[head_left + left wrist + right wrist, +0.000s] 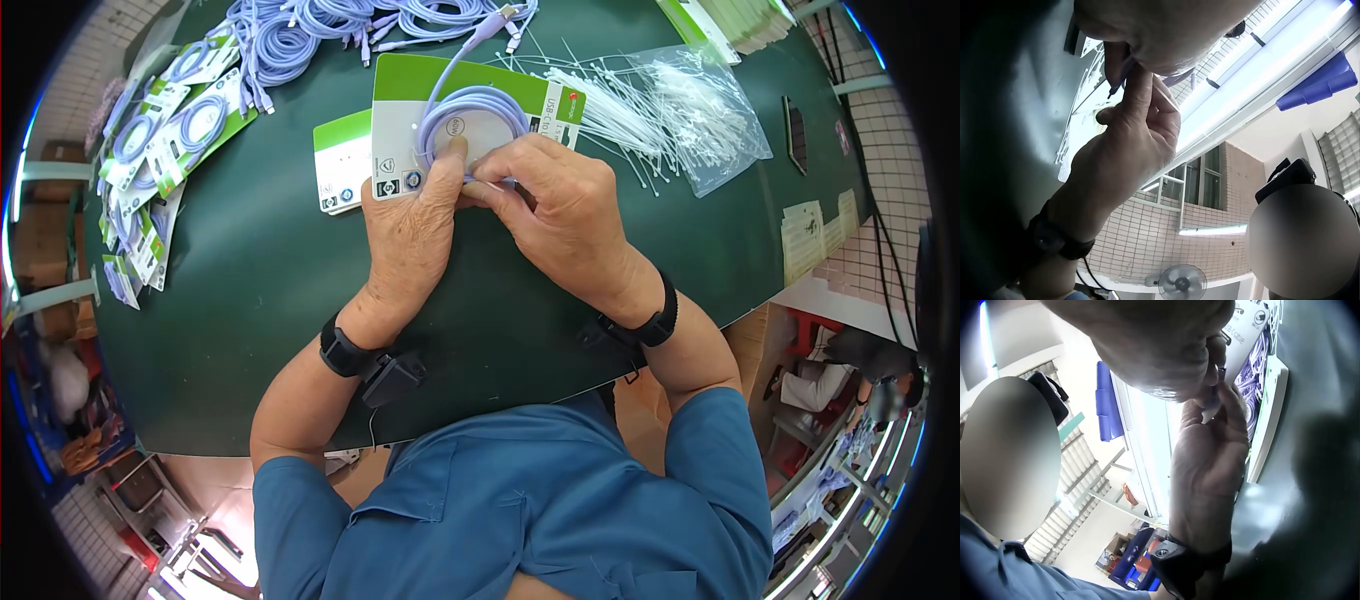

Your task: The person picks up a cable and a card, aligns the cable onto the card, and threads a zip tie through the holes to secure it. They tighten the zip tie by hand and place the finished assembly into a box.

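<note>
A green-and-white cable card (395,140) carries a coiled lavender USB cable (470,95), with one connector (495,22) sticking up past the card's top edge. My left hand (412,235) grips the card at its lower edge, its thumb pressed on the lower part of the coil. At the coil's lower right, my right hand (575,210) pinches the cable close to the left fingertips. Both hands meet there, and the fingers hide most of the pinched part. In the right wrist view, the left hand (1210,450) and a bit of lavender cable show between the fingers.
Another card (340,165) lies under the held one. White cable ties (620,120) spill from a clear bag (715,130) at right. Loose lavender cables (280,45) lie at the back, finished cable cards (150,160) pile at left, and a dark phone-like object (795,135) lies far right.
</note>
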A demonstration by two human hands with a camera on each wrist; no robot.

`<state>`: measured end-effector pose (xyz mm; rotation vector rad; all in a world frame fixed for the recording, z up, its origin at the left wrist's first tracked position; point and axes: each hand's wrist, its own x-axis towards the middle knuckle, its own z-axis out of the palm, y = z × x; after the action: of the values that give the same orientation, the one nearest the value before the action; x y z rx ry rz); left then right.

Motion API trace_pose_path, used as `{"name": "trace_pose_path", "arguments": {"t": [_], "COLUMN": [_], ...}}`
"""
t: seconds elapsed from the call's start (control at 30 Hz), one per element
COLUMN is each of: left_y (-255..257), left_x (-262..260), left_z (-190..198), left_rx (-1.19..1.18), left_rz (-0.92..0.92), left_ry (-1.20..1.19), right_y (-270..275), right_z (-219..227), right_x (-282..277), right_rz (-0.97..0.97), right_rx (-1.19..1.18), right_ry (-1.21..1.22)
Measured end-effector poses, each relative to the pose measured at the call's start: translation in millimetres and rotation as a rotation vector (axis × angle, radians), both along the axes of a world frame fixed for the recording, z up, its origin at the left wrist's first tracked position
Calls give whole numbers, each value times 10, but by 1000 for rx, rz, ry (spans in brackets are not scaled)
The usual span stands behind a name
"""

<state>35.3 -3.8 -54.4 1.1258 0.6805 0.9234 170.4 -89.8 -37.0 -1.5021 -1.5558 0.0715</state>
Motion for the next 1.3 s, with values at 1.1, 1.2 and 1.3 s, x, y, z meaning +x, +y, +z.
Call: {"name": "trace_pose_path", "arguments": {"t": [1.1, 1.2, 1.3], "left_y": [33, 32, 36], "left_x": [-40, -39, -44], "left_z": [216, 220, 209], "left_rx": [157, 136, 102], "left_rz": [65, 71, 80], "left_ry": [23, 22, 24], "right_y": [-84, -85, -83], "right_z": [2, -19, -33], "right_x": [-237, -232, -223], "right_rz": [152, 164, 177], "right_rx": [290, 302, 310], "right_ry": [-86, -31, 8]}}
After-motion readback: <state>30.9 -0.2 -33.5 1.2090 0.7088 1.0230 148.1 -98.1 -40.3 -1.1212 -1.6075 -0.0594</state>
